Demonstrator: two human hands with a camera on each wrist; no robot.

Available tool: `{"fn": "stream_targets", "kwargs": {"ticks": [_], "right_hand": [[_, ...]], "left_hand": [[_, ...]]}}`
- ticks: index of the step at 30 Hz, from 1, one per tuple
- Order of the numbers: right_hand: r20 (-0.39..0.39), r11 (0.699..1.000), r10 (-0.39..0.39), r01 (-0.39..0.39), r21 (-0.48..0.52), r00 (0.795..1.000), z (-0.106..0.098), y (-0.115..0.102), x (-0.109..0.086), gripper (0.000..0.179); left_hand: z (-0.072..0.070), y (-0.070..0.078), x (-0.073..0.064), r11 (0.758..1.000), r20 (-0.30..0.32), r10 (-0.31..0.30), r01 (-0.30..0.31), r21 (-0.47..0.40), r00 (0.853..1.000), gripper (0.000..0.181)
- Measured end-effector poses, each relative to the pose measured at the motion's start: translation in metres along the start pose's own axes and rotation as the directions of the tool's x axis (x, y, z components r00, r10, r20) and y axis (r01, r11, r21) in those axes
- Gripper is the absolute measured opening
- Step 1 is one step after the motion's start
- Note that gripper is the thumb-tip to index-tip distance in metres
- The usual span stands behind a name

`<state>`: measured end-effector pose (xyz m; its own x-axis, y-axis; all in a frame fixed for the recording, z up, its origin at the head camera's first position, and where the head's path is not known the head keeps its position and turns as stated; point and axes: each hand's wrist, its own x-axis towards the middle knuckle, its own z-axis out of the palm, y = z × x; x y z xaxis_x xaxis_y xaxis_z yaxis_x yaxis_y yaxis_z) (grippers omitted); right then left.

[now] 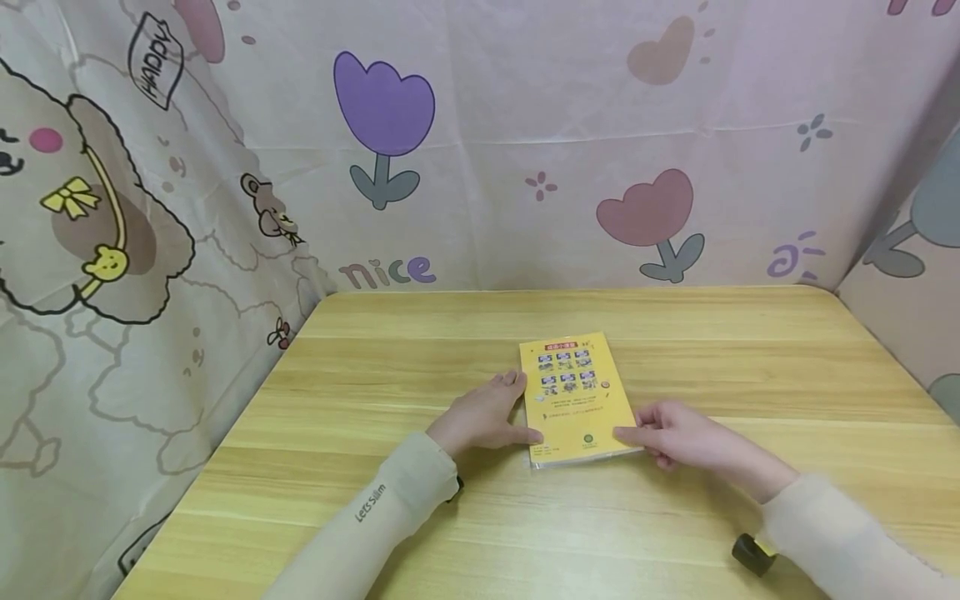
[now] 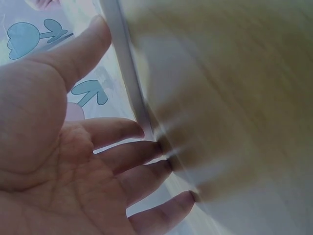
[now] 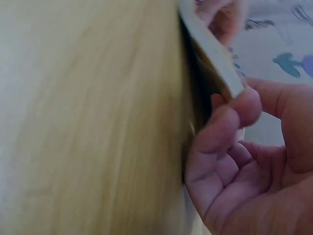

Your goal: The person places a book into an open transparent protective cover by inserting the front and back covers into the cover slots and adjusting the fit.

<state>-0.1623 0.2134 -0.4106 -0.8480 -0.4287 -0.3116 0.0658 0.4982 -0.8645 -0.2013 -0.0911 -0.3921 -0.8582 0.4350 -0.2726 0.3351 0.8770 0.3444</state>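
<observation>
A thin yellow book (image 1: 572,396), its cover printed with small pictures and text, lies slightly turned on the wooden table. My left hand (image 1: 489,414) is at its left side, fingers extended along that edge and thumb at the lower left corner. In the left wrist view, the fingers (image 2: 146,186) look straight and spread, with the thumb against the book's pale page edge (image 2: 124,58). My right hand (image 1: 678,435) pinches the lower right corner between thumb and curled fingers. The right wrist view shows that corner (image 3: 220,63) raised off the tabletop, with a dark gap beneath.
The light wooden table (image 1: 337,358) reaches back to a hanging cloth (image 1: 487,208) printed with flowers and the word "nice". More printed cloth (image 1: 225,233) hangs along the left side. A small black device (image 1: 752,554) sits at the right cuff.
</observation>
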Motion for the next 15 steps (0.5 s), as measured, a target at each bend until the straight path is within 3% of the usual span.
{"fn": "stream_targets", "kwargs": {"ticks": [15], "right_hand": [[-0.090,0.977,-0.054,0.034,-0.211,0.994,0.0106,-0.0019,0.0017,0.030]], "left_hand": [[-0.0021,-0.0012,-0.0010,1.000,-0.012,0.006,-0.006,-0.001,1.000,0.103]]}}
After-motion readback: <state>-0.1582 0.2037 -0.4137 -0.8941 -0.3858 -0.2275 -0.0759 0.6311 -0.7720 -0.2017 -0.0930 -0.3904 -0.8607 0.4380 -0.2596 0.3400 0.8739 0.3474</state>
